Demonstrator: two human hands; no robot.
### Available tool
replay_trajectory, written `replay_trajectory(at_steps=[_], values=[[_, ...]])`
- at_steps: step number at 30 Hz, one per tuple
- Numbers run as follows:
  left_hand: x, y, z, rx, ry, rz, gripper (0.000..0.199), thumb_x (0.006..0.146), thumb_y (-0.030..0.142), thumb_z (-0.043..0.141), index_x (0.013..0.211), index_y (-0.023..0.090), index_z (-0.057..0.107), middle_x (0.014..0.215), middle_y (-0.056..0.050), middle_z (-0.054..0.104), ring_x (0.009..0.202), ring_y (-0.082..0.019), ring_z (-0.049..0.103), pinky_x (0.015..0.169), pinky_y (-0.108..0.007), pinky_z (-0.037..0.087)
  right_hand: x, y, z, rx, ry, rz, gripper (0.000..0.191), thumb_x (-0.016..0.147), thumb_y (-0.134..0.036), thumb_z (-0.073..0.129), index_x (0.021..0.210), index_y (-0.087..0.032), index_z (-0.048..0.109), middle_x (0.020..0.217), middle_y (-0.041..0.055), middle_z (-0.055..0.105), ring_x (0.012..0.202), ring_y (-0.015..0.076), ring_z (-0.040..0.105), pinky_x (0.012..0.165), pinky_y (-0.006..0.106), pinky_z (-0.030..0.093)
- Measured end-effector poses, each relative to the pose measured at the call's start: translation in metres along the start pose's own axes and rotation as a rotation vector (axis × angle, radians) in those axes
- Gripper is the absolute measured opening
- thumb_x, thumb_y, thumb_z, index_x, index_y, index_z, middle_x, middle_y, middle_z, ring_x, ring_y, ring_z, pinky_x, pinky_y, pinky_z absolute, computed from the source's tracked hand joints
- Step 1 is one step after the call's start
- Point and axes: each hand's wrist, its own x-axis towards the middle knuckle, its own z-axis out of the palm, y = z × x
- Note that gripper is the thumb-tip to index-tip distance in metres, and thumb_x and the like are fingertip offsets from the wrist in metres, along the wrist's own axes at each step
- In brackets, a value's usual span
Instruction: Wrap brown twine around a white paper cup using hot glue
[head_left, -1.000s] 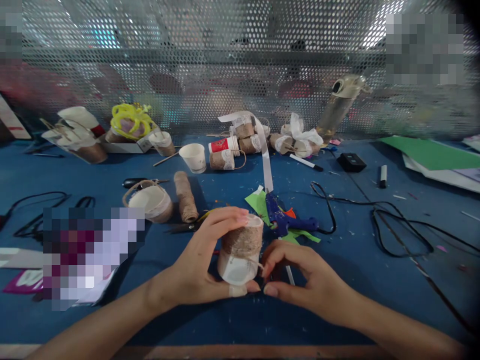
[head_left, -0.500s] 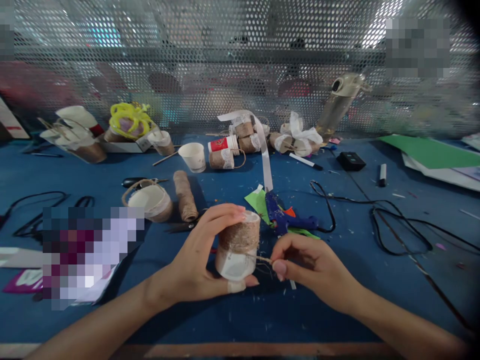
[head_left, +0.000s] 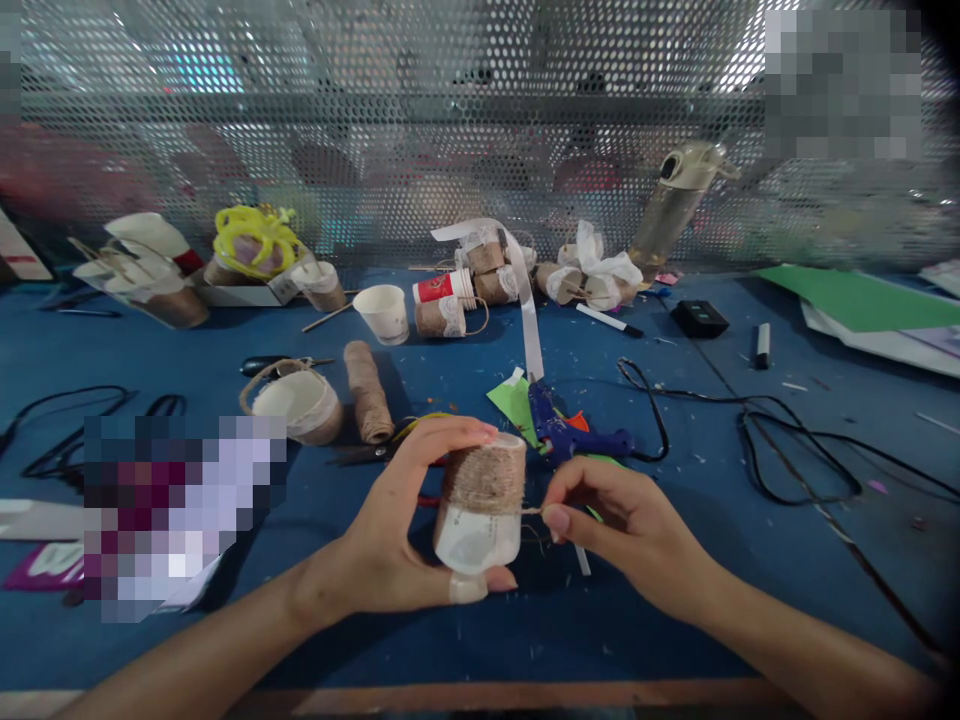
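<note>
My left hand grips a white paper cup between the fingers at its top and the thumb at its bottom. Brown jute twine is wound in rows round the cup's upper part, while the lower part is bare white. Off the cup's right side runs a short taut stretch of twine, pinched between thumb and forefinger of my right hand. Just beyond the right hand lies a blue glue gun. A roll of twine and dark scissors lie behind my left hand.
A twine-handled cup lies at left near a blurred packet. Farther back are a white paper cup, several decorated cups and a white ribbon. A bottle leans by the perforated metal screen. Black cable loops at right.
The cup has tilted a little and moved slightly right and nearer. The twine now lies closer against the wound rows, and its free stretch to my right hand looks shorter.
</note>
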Motion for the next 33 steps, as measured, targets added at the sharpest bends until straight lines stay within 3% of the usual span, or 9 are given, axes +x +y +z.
replay_trajectory(at_steps=[19, 33], values=[[-0.0034, 0.0006, 0.0065, -0.073, 0.027, 0.049, 0.097, 0.054, 0.038, 0.095, 0.137, 0.030, 0.046, 0.128, -0.012, 0.055, 0.120, -0.036, 0.056, 0.105, -0.056, 0.047, 0.0002, 0.0004, 0.0028, -0.001, -0.010, -0.031, 0.019, 0.094, -0.035, 0.067, 0.083, -0.019, 0.065, 0.075, -0.0024, 0.065, 0.069, 0.0105, 0.057, 0.065, 0.023, 0.046], [-0.0060, 0.0013, 0.0069, -0.097, 0.000, 0.101, 0.104, 0.048, 0.030, 0.098, 0.139, 0.028, 0.046, 0.131, -0.012, 0.056, 0.120, -0.034, 0.057, 0.105, -0.049, 0.048, -0.0007, -0.0006, 0.0047, -0.006, -0.035, -0.022, 0.018, 0.092, -0.034, 0.068, 0.083, -0.020, 0.065, 0.073, -0.0033, 0.065, 0.069, 0.0109, 0.056, 0.066, 0.023, 0.044]])
